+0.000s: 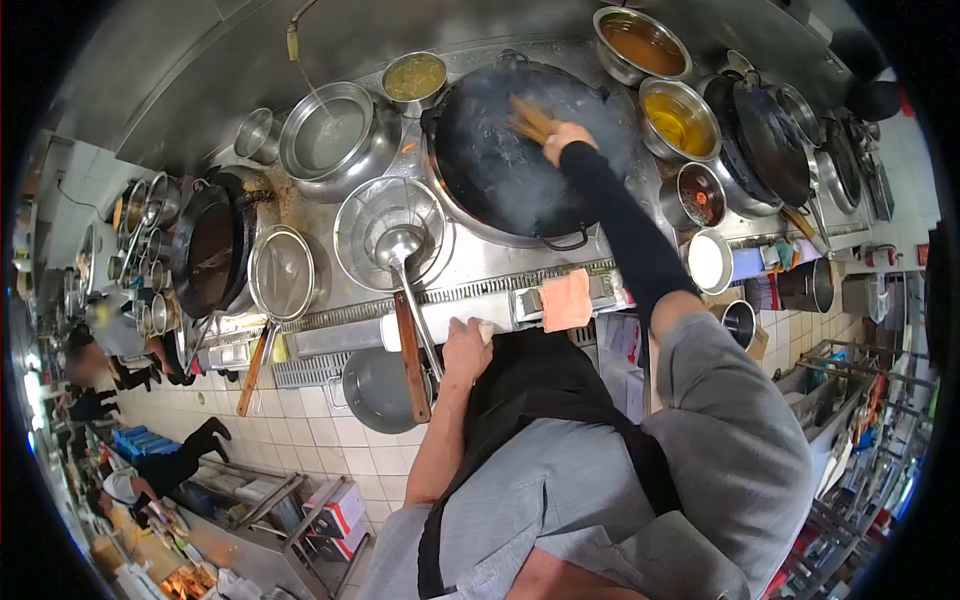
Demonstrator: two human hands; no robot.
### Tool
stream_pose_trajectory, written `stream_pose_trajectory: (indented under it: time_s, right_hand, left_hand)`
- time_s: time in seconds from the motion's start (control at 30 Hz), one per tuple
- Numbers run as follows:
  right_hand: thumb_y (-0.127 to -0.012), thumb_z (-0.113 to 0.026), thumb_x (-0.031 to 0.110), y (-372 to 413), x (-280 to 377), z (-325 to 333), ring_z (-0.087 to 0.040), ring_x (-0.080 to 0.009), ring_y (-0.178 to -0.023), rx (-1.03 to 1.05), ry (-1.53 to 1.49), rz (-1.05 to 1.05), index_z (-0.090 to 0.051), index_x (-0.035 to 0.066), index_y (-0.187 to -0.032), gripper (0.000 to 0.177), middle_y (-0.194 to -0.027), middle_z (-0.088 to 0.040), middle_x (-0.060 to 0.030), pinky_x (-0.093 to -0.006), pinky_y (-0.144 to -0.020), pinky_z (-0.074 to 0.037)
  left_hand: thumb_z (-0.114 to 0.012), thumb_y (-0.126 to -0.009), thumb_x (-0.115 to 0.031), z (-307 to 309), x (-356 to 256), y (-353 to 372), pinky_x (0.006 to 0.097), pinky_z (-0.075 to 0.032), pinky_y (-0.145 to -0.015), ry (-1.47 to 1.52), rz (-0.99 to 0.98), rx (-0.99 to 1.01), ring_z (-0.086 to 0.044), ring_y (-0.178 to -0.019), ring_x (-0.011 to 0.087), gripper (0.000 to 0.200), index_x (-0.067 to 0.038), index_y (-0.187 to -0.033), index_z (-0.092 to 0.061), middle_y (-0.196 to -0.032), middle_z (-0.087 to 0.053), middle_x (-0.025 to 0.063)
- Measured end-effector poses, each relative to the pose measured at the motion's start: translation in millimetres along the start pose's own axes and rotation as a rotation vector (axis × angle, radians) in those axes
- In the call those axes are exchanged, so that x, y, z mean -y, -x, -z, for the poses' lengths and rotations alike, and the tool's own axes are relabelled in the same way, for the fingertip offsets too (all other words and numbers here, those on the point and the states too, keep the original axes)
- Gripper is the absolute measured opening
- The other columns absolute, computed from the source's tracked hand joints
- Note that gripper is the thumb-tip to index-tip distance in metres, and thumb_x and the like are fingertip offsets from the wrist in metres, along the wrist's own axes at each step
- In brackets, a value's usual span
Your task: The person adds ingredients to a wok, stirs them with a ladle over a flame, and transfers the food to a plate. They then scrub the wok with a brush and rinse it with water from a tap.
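Observation:
My right hand [567,143] is closed around a bamboo wok brush [531,121], whose splayed bristles reach down into a large black wok [490,180]. Steam rises off the wok and blurs its inside. By the front edge of the stove, my left hand [466,350] is closed near a white roll-like bar. Something small and pale shows at its fingers, too little to name. Just left of that hand lie a steel ladle [400,247] and a wooden-handled strainer [372,222], resting over a round vessel.
Left of the wok stand a steel pot of water [330,135] and a second wok [212,245]. On the right are a bowl of yellow oil [680,118] and a pot of brown liquid [642,46]. An orange cloth [566,300] hangs at the stove's front. Other people are far left.

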State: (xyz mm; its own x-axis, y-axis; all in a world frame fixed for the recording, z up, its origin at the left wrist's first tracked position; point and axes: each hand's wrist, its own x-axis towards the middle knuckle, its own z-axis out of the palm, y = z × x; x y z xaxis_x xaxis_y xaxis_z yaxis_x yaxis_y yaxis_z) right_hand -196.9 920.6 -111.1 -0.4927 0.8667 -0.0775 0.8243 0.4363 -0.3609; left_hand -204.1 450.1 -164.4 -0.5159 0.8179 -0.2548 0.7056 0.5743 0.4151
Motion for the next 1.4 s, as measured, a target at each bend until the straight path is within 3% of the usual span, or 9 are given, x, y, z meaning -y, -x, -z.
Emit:
stream_pose_trajectory:
  time_s: [0.27, 0.43, 0.5, 0.6, 0.7, 0.77, 0.93, 1.1, 1.4]
  right_hand:
    - [-0.084, -0.066, 0.017, 185, -47, 25, -0.065, -0.0461, -0.098, 0.128, -0.241, 0.511, -0.067, 0.01, -0.108, 0.024, -0.103, -0.063, -0.0226, -0.0536, -0.087, -0.054]
    - [-0.078, -0.072, 0.023, 123, -71, 125, -0.072, -0.0377, -0.09, 0.476, 0.062, 0.694, -0.074, 0.008, -0.102, 0.029, -0.094, -0.074, -0.0178, -0.0462, -0.083, -0.058]
    - [-0.078, -0.07, 0.02, 51, -56, 64, -0.074, -0.0344, -0.083, 0.407, -0.08, 0.857, -0.075, 0.007, -0.096, 0.022, -0.087, -0.075, -0.0162, -0.0466, -0.078, -0.058]
    - [-0.083, -0.067, 0.016, 11, 2, 38, -0.067, -0.0236, -0.055, 0.497, -0.554, 0.271, -0.073, 0.006, -0.097, 0.018, -0.08, -0.071, -0.014, -0.0398, -0.042, -0.05]
    - [-0.085, -0.064, 0.017, 42, 0, 4, -0.072, -0.0376, -0.082, 0.122, -0.293, 0.556, -0.071, 0.009, -0.101, 0.02, -0.091, -0.073, -0.022, -0.0494, -0.074, -0.059]
    - [-0.085, -0.063, 0.018, 100, -23, 29, -0.069, -0.0422, -0.099, 0.21, -0.228, 0.587, -0.071, 0.01, -0.103, 0.021, -0.097, -0.072, -0.0246, -0.0508, -0.092, -0.055]
    - [-0.084, -0.062, 0.017, 135, -46, 112, -0.069, -0.041, -0.107, 0.391, 0.033, 0.626, -0.075, 0.01, -0.112, 0.032, -0.105, -0.073, -0.0253, -0.0514, -0.096, -0.054]
    - [-0.083, -0.062, 0.019, 19, 9, 36, -0.071, -0.0422, -0.102, 0.21, -0.295, 0.406, -0.075, 0.008, -0.103, 0.026, -0.106, -0.074, -0.0214, -0.0494, -0.092, -0.057]
    - [-0.087, -0.067, 0.021, 146, -23, 48, -0.067, -0.047, -0.109, 0.327, -0.275, 0.404, -0.071, 0.009, -0.107, 0.023, -0.106, -0.069, -0.0264, -0.0537, -0.094, -0.054]
  left_hand:
    - [-0.078, -0.084, -0.028, 3, -7, 0, 0.0517, -0.057, -0.084, 0.029, 0.081, -0.001, -0.066, -0.101, 0.0446, 0.047, -0.004, -0.121, -0.061, -0.115, -0.057, 0.0249]
    - [-0.077, -0.086, -0.032, 8, -11, 2, 0.0525, -0.057, -0.086, 0.053, 0.104, -0.018, -0.068, -0.1, 0.0453, 0.051, -0.005, -0.126, -0.06, -0.121, -0.059, 0.0237]
    - [-0.077, -0.086, -0.033, 1, -9, 0, 0.0522, -0.057, -0.086, 0.027, 0.124, -0.009, -0.067, -0.101, 0.0449, 0.051, -0.005, -0.125, -0.06, -0.12, -0.058, 0.0237]
    - [-0.078, -0.085, -0.032, 1, -14, -2, 0.0513, -0.057, -0.087, 0.011, 0.149, -0.006, -0.067, -0.102, 0.0439, 0.05, -0.005, -0.124, -0.06, -0.12, -0.059, 0.0227]
    - [-0.079, -0.084, -0.031, -1, -18, -3, 0.0521, -0.057, -0.088, -0.006, 0.156, -0.062, -0.067, -0.103, 0.0446, 0.053, -0.003, -0.124, -0.06, -0.121, -0.06, 0.0229]
    - [-0.08, -0.083, -0.03, -1, -20, -6, 0.0522, -0.056, -0.09, 0.038, 0.192, -0.05, -0.067, -0.106, 0.0456, 0.055, -0.002, -0.125, -0.06, -0.124, -0.06, 0.0238]
    - [-0.077, -0.085, -0.033, -14, -12, -3, 0.0523, -0.055, -0.095, 0.086, 0.244, -0.117, -0.065, -0.112, 0.048, 0.06, 0.002, -0.129, -0.057, -0.134, -0.06, 0.0269]
    - [-0.077, -0.086, -0.035, -27, -2, -1, 0.0526, -0.053, -0.1, 0.111, 0.272, -0.091, -0.062, -0.119, 0.0498, 0.063, 0.002, -0.132, -0.055, -0.148, -0.052, 0.0315]
    - [-0.077, -0.086, -0.036, -26, -10, 0, 0.0495, -0.052, -0.105, 0.139, 0.347, -0.137, -0.059, -0.126, 0.0479, 0.067, 0.004, -0.134, -0.054, -0.149, -0.051, 0.0315]
